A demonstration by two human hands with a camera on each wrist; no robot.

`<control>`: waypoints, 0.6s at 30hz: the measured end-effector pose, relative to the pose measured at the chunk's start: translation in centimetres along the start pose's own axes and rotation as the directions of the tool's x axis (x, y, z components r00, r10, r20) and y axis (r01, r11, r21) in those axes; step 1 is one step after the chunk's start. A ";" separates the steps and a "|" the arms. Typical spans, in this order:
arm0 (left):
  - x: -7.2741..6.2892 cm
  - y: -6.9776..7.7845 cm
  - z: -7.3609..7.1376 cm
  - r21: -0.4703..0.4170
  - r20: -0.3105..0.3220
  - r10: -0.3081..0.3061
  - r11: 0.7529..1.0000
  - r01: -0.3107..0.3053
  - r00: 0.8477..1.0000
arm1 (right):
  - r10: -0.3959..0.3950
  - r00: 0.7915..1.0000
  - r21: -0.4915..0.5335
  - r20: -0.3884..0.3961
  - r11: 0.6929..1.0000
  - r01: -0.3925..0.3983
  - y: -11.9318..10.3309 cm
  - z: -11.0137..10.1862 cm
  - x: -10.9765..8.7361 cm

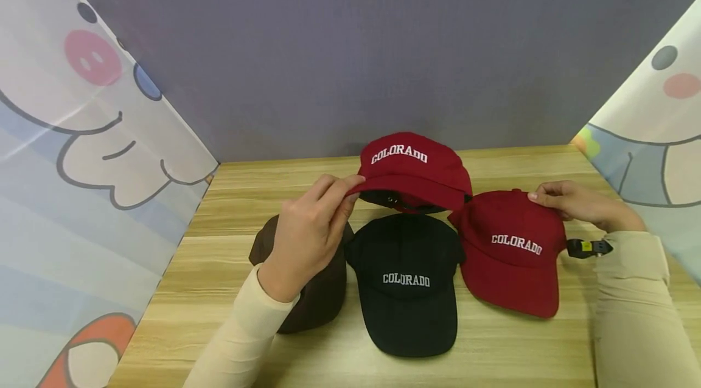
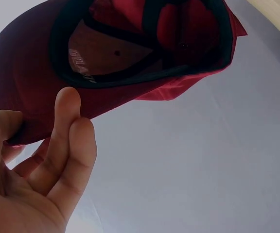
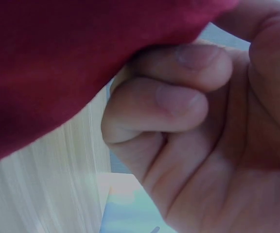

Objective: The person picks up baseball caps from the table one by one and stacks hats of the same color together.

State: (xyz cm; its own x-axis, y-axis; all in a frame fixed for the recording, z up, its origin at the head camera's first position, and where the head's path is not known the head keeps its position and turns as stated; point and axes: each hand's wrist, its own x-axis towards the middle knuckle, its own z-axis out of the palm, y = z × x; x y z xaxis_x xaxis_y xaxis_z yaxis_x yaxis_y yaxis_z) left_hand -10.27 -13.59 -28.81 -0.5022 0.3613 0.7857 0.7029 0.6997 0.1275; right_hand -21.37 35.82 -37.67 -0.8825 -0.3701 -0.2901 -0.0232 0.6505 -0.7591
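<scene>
My left hand [image 1: 313, 224] pinches the brim edge of a red cap [image 1: 412, 164] with white COLORADO lettering, held up at the back of the table. In the left wrist view the underside of that cap [image 2: 28, 82] shows, its dark inner band facing the camera, thumb on one side of the brim. At the right, my right hand [image 1: 575, 202] grips the crown of a second red COLORADO cap [image 1: 515, 248], brim toward me. Close up in the right wrist view, curled fingers [image 3: 159, 104] sit beside the red cloth [image 3: 72, 53].
A black COLORADO cap [image 1: 406, 291] lies between the hands, brim toward me. Left of it is a dark brown cap [image 1: 317, 297], partly hidden by my left arm. The wooden table [image 1: 191, 291] ends at a grey back panel [image 1: 350, 53], with cartoon-printed walls at both sides.
</scene>
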 end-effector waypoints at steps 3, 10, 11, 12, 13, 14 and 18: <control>0.3 0.9 0.4 -0.010 -0.001 0.019 1.000 -0.019 1.000 | 0.003 1.000 0.001 -0.001 1.000 -0.003 0.0 0.0 0.1; 0.7 2.2 1.6 -0.005 -0.008 0.068 0.998 -0.068 0.998 | 0.015 1.000 -0.031 -0.023 0.999 -0.015 0.0 0.1 0.1; 0.8 2.3 1.8 -0.004 -0.010 0.072 0.997 -0.072 0.997 | 0.011 1.000 -0.037 -0.027 0.999 -0.012 0.0 0.1 0.1; 0.8 2.5 2.0 -0.002 -0.013 0.078 0.997 -0.078 0.997 | 0.009 0.999 -0.044 -0.031 0.999 -0.010 0.0 0.1 0.1; 0.9 2.7 2.1 -0.002 -0.015 0.083 0.997 -0.083 0.996 | 0.003 0.999 -0.048 -0.033 0.999 -0.005 0.0 0.1 0.1; 0.9 2.9 2.3 -0.001 -0.015 0.089 0.996 -0.089 0.996 | -0.001 0.999 -0.050 -0.037 0.999 -0.001 -0.1 0.2 0.1; 1.0 3.8 3.3 0.007 0.001 0.122 0.993 -0.122 0.993 | -0.021 0.999 -0.044 -0.044 0.999 0.019 -0.1 0.3 0.1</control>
State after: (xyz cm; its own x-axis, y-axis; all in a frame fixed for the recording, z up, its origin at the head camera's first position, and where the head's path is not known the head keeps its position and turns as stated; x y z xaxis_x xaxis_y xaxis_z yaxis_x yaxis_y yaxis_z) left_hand -9.80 -8.56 -29.49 -0.4133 0.4445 0.7947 0.7551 0.6550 0.0263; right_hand -21.35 35.52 -37.82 -0.9016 -0.3543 -0.2481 -0.0609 0.6718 -0.7382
